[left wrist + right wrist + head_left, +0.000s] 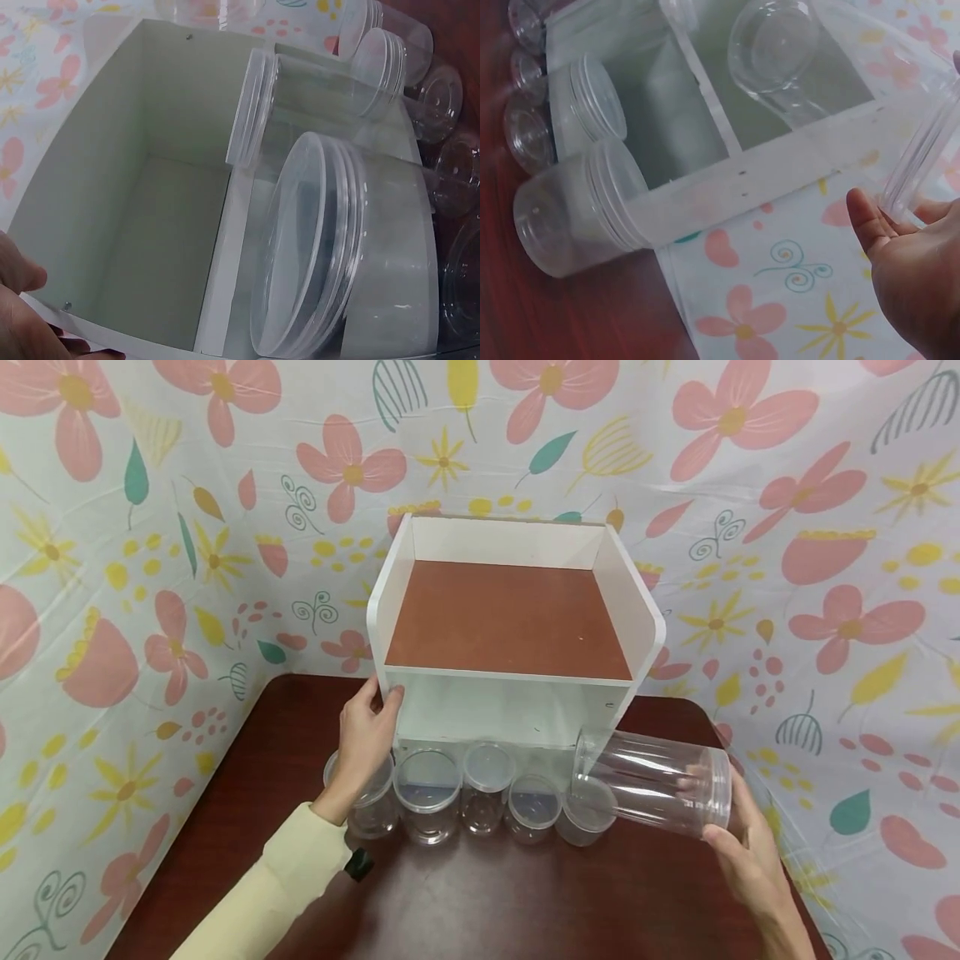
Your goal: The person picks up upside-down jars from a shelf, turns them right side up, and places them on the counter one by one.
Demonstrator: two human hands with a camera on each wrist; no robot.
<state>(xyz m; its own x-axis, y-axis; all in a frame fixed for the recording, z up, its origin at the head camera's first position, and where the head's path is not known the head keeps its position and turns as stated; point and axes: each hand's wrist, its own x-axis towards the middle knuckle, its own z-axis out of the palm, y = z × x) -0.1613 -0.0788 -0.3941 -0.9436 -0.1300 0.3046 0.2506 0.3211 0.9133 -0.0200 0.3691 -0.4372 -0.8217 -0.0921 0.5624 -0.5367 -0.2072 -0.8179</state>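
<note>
A white two-tier shelf (pixel 647 610) with a brown top board (pixel 510 618) stands at the back of the table. My left hand (pixel 365 731) grips the front edge of its left side panel, thumb in front. In the left wrist view, fingers (pixel 26 326) show at that panel's edge. At the right, my right hand (pixel 750 852) holds a tall clear plastic jar (pixel 645 781) by its lidded end. The jar lies nearly sideways in the air, its base toward the shelf's lower opening. In the right wrist view, the thumb and fingers hold the jar's lid (pixel 922 161).
Several shorter clear jars with lids stand in a row before the shelf, among them a wide jar (pixel 427 789), a narrow jar (pixel 487 785) and a small jar (pixel 587 814). Flower-patterned cloth (pixel 225 527) hangs behind and beside the dark red table (pixel 480 910).
</note>
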